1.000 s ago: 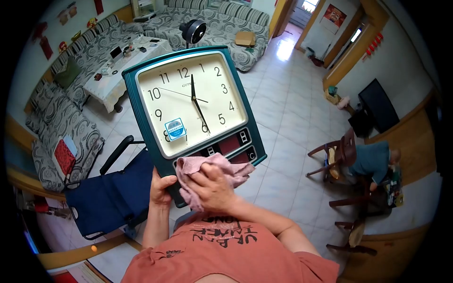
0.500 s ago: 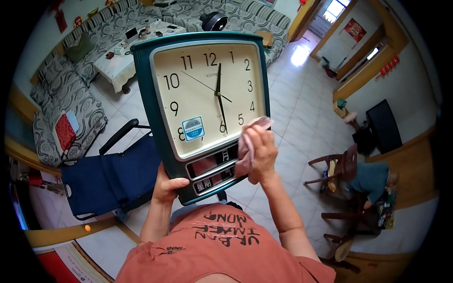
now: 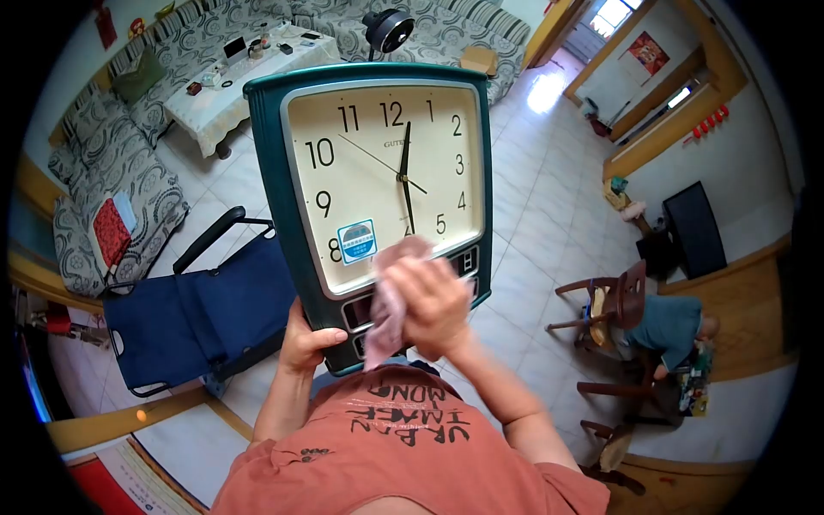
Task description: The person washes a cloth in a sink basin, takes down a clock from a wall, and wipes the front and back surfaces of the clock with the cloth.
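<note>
A large wall clock (image 3: 378,163) with a green frame and cream dial is held up in front of my chest, leaning a little to the left. My left hand (image 3: 307,341) grips its lower left edge, thumb on the front. In my right hand (image 3: 431,307) is a crumpled pink cloth (image 3: 390,309), pressed on the clock's lower front. Cloth and hand cover the bottom of the dial and part of the dark display panels. A blue and white sticker (image 3: 357,242) shows at the dial's lower left.
A blue folding recliner (image 3: 197,318) stands at the left, near a patterned sofa (image 3: 120,189). Behind the clock are a cloth-covered table (image 3: 184,112) and a black fan (image 3: 389,31). To the right, a person (image 3: 665,326) is beside a wooden chair (image 3: 622,296) and a television (image 3: 697,230).
My right hand has slid the cloth leftward across the clock's lower front, uncovering the lower right corner. My left hand keeps its hold, and the clock has shifted slightly in view.
</note>
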A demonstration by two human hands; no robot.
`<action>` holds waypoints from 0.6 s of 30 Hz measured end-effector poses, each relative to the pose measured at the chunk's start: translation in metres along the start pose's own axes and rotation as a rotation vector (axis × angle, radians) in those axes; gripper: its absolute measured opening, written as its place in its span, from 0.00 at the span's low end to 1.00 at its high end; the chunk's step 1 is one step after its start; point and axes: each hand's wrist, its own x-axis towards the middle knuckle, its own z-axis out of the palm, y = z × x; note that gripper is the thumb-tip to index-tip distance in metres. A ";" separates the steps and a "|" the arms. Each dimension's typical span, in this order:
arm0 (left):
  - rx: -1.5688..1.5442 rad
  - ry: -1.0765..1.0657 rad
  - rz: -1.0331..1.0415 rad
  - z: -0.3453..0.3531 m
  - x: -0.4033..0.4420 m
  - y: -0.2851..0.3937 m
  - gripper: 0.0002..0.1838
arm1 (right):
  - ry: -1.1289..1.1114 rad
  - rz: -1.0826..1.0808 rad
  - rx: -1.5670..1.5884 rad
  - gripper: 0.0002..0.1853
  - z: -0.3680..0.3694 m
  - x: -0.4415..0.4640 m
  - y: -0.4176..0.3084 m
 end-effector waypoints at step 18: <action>0.052 -0.053 -0.029 -0.011 0.008 0.012 0.47 | -0.071 -0.055 0.047 0.22 0.016 0.045 -0.057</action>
